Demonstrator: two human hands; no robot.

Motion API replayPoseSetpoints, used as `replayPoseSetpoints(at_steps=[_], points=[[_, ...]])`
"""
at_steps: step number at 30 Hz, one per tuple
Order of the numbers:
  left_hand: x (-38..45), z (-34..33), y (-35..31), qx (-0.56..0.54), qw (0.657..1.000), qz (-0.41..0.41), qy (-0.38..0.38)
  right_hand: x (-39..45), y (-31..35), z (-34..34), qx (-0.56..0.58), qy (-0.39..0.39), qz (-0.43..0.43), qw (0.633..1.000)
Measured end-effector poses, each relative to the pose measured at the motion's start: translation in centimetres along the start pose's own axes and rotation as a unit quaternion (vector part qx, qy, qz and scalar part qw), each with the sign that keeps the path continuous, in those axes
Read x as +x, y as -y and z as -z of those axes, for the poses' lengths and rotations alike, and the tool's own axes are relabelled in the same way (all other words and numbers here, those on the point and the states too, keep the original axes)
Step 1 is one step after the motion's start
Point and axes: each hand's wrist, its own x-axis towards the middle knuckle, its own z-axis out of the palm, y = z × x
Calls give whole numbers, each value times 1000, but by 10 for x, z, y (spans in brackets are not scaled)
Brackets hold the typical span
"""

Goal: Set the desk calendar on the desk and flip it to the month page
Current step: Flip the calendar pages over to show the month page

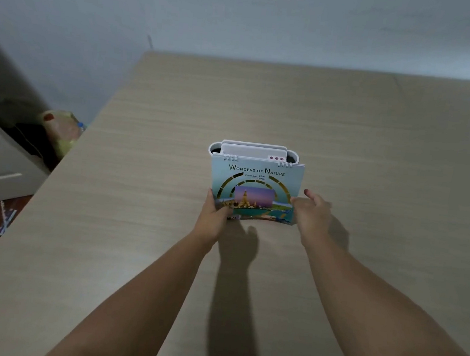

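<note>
1. Your two forearms reach up from the bottom edge toward the middle of the table (376,128), and they meet at the desk calendar (255,190).
2. That calendar stands on the wood-grain surface with its "Wonders of Nature" cover facing you and the wire binding along the top edge. It looks set down already, so I judge the placing mostly done and the flipping not yet begun.
3. Your left hand (214,214) grips the lower left corner, thumb on the cover and fingers tucked behind.
4. Your right hand (310,214) sits at the lower right edge with its fingers spread loosely; it may be touching the edge, but it clamps nothing that I can see.
5. To flip well, keep the left hand pinning the base so the stand does not skid. Slip a right fingertip under the cover alone at its bottom edge, then carry it up and over the rings in one smooth arc.
6. Lift a single sheet, not several, and avoid tugging sideways, since that could tear the punched holes.
7. Just behind the calendar stands a white organiser (253,151); whether the two touch, I cannot tell. Mind it as the cover swings over, because a page folding back may knock against it.
8. Off the table's left side, well apart, a yellowish bag (60,132) sits near the floor.
</note>
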Motion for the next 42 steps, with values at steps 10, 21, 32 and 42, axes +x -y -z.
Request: replayPoseSetpoints(at_steps=[10, 21, 32, 42], points=[[-32, 29, -46, 16, 997, 49, -53, -18, 22, 23, 101, 68, 17, 992], [3, 34, -184, -219, 974, -7, 53, -27, 136, 33, 279, 194, -5, 940], [33, 38, -206, -109, 991, 34, 65, 7, 155, 20, 164, 167, -16, 972], [49, 56, -144, 109, 991, 14, 77, 45, 144, 18, 27, 116, -12, 993]])
